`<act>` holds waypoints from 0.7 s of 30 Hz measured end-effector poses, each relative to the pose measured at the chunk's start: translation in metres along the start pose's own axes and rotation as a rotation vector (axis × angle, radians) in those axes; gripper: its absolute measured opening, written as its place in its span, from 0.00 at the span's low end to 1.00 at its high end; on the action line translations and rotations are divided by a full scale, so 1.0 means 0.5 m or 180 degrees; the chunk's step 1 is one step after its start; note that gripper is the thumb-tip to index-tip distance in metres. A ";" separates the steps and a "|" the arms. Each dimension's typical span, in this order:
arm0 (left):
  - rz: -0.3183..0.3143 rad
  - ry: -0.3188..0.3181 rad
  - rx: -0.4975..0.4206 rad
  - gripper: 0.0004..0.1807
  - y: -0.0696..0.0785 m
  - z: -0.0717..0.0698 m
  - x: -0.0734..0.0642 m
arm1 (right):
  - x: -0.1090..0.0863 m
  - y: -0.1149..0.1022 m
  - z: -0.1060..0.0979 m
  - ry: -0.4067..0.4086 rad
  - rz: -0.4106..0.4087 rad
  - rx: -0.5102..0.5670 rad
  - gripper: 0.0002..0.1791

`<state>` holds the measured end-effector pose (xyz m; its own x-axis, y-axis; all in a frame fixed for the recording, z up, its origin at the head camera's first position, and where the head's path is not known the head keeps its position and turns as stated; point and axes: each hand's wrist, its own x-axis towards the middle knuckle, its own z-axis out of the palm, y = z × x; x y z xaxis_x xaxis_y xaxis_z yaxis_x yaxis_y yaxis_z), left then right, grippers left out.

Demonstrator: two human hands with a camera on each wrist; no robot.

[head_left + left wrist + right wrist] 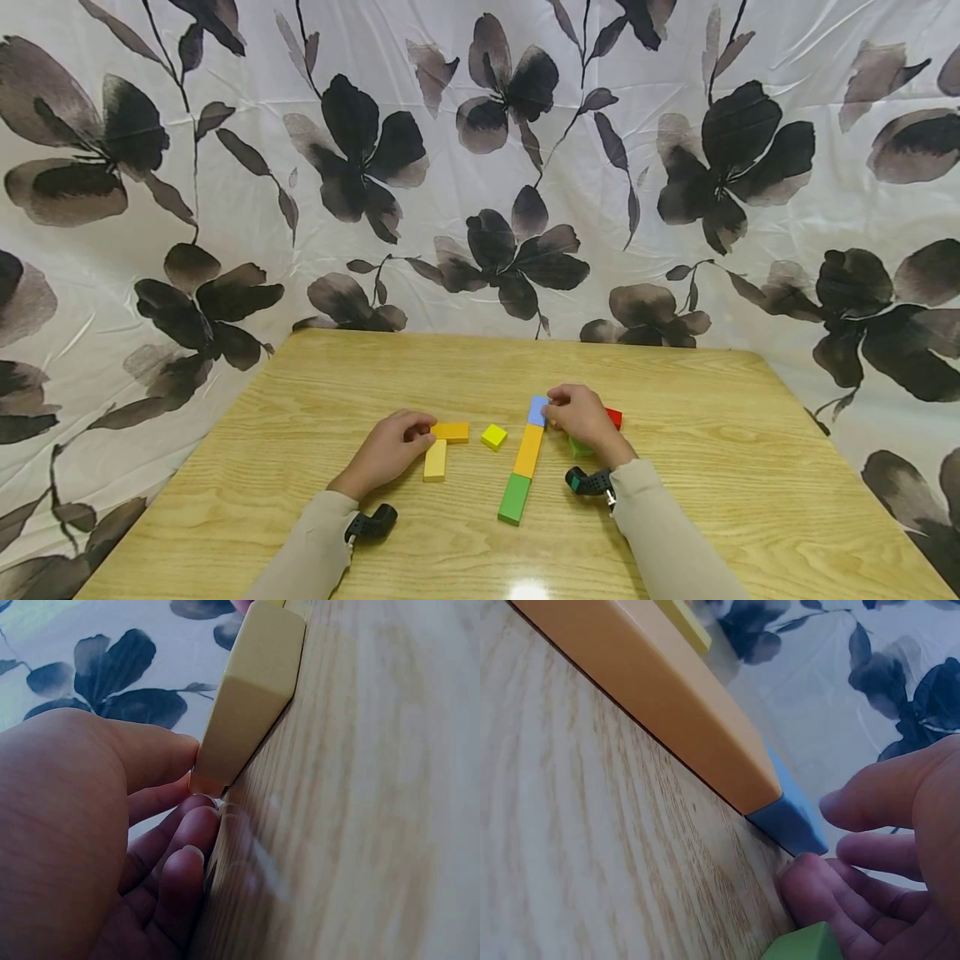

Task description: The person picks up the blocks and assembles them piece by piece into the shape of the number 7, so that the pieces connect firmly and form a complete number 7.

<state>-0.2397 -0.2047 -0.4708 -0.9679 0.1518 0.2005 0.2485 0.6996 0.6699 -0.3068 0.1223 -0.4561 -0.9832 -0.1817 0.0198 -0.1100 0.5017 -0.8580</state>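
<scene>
In the head view my left hand (393, 450) is at the left end of an orange block (452, 432), its thumb and index finger pinching that end. The thumb also lies against a pale yellow block (251, 682), which sits just below the orange one. My right hand (583, 417) is beside a blue block (537, 411), fingers loosely bent, the fingertips right at its edge. That blue block tops a slanted row, end to end with a yellow-orange block (528, 451) and a green block (514, 499).
A small yellow block (493, 437) sits between the left pair and the row. Partly hidden by my right hand are a light green block (580, 448) and a red block (615, 417). A flowered cloth (495, 183) hangs behind the wooden table (675, 375).
</scene>
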 end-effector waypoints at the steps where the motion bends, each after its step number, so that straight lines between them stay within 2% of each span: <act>1: 0.0000 -0.0001 0.0004 0.14 0.000 0.000 -0.001 | -0.002 0.001 -0.001 0.0022 -0.0025 -0.0004 0.19; 8: 0.0031 0.0012 0.0019 0.13 -0.003 0.001 -0.001 | -0.022 -0.003 -0.022 0.0301 -0.0270 0.0019 0.20; 13: 0.0017 -0.0015 -0.0005 0.14 -0.005 0.002 0.002 | -0.035 -0.004 -0.048 0.0346 -0.0399 0.0121 0.19; 21: 0.0078 -0.0016 -0.0018 0.13 -0.007 0.000 0.004 | -0.044 0.020 -0.098 0.0468 -0.0359 0.0300 0.20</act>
<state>-0.2423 -0.2069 -0.4727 -0.9616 0.1723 0.2134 0.2724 0.6916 0.6689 -0.2933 0.1729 -0.4399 -0.9769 -0.1033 0.1872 -0.2132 0.4026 -0.8902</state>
